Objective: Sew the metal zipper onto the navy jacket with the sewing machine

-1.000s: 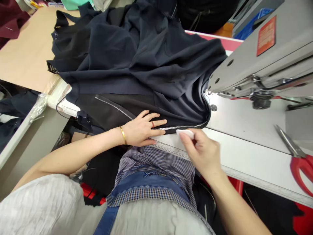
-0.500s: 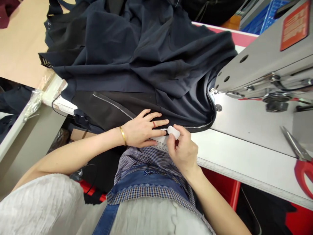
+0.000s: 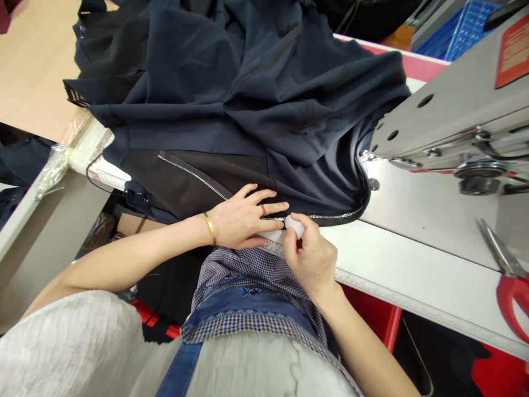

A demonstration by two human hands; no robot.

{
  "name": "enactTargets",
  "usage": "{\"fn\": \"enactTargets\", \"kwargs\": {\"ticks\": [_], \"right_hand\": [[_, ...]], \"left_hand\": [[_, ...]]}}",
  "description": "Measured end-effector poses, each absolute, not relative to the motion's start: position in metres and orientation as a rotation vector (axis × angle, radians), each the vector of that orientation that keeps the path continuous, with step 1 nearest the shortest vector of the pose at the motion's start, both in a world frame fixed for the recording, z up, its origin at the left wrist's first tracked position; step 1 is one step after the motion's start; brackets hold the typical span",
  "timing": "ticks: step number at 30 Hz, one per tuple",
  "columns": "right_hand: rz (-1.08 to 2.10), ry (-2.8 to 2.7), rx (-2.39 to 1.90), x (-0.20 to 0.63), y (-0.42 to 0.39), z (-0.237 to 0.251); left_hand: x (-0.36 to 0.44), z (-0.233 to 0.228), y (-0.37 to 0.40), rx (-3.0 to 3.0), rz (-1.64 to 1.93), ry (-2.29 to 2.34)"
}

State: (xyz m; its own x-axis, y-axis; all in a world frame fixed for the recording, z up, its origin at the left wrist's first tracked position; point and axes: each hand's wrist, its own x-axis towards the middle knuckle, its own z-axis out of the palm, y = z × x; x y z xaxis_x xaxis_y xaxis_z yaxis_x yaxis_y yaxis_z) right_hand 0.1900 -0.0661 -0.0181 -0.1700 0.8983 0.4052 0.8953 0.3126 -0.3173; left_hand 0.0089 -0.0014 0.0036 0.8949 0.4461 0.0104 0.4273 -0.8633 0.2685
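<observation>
A dark navy garment (image 3: pixel 248 82) lies bunched across the sewing table, its far right part running to the sewing machine (image 3: pixel 467 110). Along its near edge runs a zipper (image 3: pixel 194 178) with silver teeth. My left hand (image 3: pixel 248 218) lies flat on the zipper and fabric, fingers stretched out to the right. Between thumb and fingers of my right hand (image 3: pixel 312 251) is a piece of white tailor's chalk (image 3: pixel 294 225), held at the zipper teeth beside my left fingertips. Beneath the hands, a measuring tape (image 3: pixel 273 246) runs along the table's front edge.
Red-handled scissors (image 3: pixel 510 275) lie on the table at the right. A blue plastic basket (image 3: pixel 471 27) stands behind the machine. Below the table edge is a red bin (image 3: pixel 378 314). A tan board (image 3: pixel 37 66) extends at the upper left.
The view has shifted slightly, so the machine sits a little further right. Both hands stay at the same spot on the zipper, and the chalk has tilted slightly.
</observation>
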Motion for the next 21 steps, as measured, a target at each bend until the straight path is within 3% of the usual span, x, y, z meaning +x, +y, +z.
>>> {"fn": "enactTargets", "kwargs": {"ticks": [21], "right_hand": [[0.116, -2.045, -1.62, 0.1954, -0.0724, -0.0096]], "left_hand": [[0.0088, 0.0028, -0.0017, 2.791, 0.135, 0.657]]}}
